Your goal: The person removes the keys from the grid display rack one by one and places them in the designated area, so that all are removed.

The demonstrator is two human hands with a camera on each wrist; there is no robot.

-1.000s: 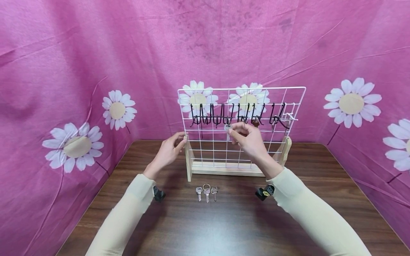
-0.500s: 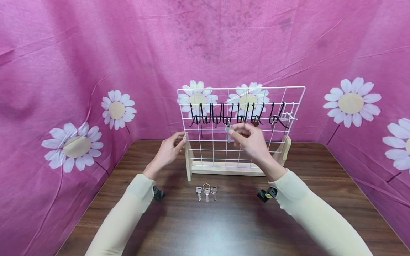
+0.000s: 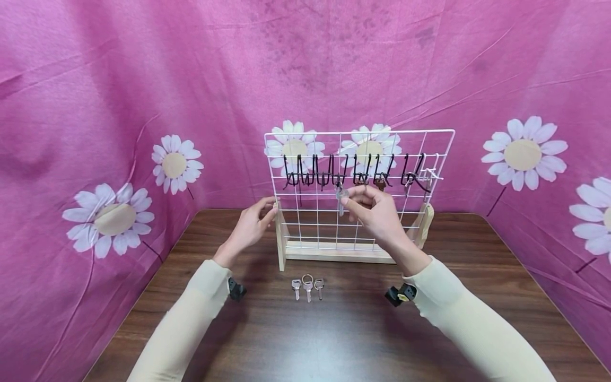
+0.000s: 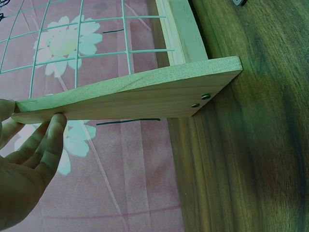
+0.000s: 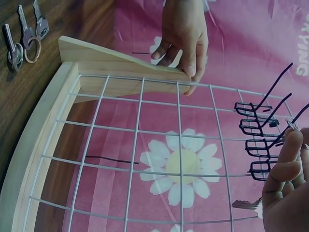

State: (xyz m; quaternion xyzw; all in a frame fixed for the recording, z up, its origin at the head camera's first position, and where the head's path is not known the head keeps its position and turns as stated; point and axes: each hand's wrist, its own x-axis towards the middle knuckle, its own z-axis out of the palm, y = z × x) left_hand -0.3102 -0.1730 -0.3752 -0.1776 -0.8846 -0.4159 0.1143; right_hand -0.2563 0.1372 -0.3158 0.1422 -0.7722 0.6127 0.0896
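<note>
In the head view, my right hand pinches a silver key between thumb and fingertips. The key points blade down, just under one of the black wire hooks on the white wire grid rack. In the right wrist view the fingers of that right hand hide most of the held key. My left hand grips the top of the rack's wooden side support, its thumb on one face and fingers on the other.
Three silver keys with rings lie on the brown wooden table in front of the rack. Brown keys and other keys hang from hooks to the right of my right hand. A pink daisy-print cloth stands behind.
My right hand has drifted slightly right and down, and the pinched key has lowered a little beneath the hook. My left hand stays on the wooden support.
</note>
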